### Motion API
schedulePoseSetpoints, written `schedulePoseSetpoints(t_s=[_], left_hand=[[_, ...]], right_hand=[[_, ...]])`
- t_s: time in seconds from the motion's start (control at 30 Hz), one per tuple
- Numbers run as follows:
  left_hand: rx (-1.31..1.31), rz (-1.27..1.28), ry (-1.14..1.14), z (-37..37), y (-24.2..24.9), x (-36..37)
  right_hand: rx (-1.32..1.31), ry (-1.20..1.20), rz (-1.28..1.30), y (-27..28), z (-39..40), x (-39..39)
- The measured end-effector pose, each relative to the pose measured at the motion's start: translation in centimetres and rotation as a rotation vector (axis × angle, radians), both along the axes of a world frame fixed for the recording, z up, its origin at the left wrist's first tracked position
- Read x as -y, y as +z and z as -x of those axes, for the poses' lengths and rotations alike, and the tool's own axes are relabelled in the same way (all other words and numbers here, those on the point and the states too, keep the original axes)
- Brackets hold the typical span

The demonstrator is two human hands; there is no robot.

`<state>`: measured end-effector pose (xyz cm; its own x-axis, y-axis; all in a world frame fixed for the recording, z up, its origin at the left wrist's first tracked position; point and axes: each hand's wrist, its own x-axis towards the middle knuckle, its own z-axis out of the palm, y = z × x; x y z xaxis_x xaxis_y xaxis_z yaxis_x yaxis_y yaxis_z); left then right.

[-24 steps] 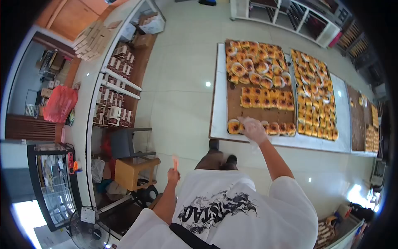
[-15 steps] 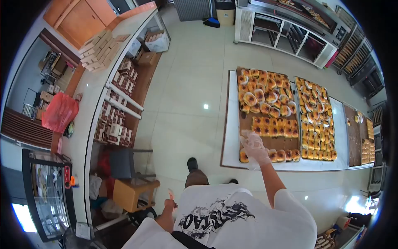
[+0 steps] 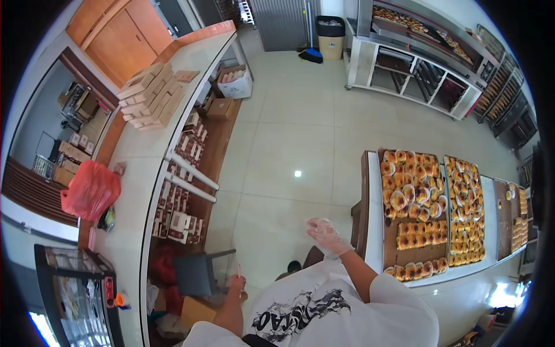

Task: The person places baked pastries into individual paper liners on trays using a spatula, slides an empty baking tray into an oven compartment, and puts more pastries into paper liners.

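Observation:
My right hand (image 3: pixel 325 236), in a clear plastic glove, hangs over the floor left of the tray table. Its fingers look loosely curled and nothing shows in them. My left hand (image 3: pixel 236 283), low beside the counter, is bare and closed around a thin pinkish-orange stick-like thing (image 3: pixel 239 269), whose kind I cannot make out. Closest to my right hand is a tray of golden-brown buns (image 3: pixel 391 254). Loose buns (image 3: pixel 411 184) crowd its far part, some with white rims. A joined block of buns (image 3: pixel 422 234) lies nearer, and one row (image 3: pixel 417 269) lines the near edge.
A second bun tray (image 3: pixel 465 211) and a partly filled tray (image 3: pixel 504 199) lie further right. To the left runs a long counter (image 3: pixel 136 173) with stacked cartons (image 3: pixel 147 95) and a red plastic bag (image 3: pixel 91 189). A dark chair (image 3: pixel 199 273) stands below it. An oven (image 3: pixel 425 34) is at the back.
My right hand has left the bun tray and moved left over the floor. The view has shifted, so the trays sit further right. My left hand still grips the thin stick.

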<state>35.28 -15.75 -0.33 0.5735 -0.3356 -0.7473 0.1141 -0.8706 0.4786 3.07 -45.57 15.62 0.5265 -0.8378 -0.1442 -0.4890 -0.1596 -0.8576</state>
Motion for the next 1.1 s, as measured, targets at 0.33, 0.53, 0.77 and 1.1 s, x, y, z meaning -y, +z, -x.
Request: schedulePoseSetpoints(t_s=[0.33, 0.53, 0.77, 1.1], left_hand=[[-0.182, -0.291, -0.286, -3.7, -6.1, 18.8], [-0.066, -0.128, -0.346, -6.2, -1.4, 42.2], [-0.094, 0.274, -0.158, -7.6, 3.2, 69.4], [-0.472, -0.020, -1.095, -13.1, -6.5, 99.8]], right_hand=[[-0.154, -0.176, -0.236, -7.9, -0.9, 21.9], [-0.083, -0.066, -0.233, -4.4, -4.4, 42.7], [-0.012, -0.197, 0.168, 1.3, -2.6, 60.0], [-0.844, -0.135, 0.164, -22.3, 13.6, 63.1]])
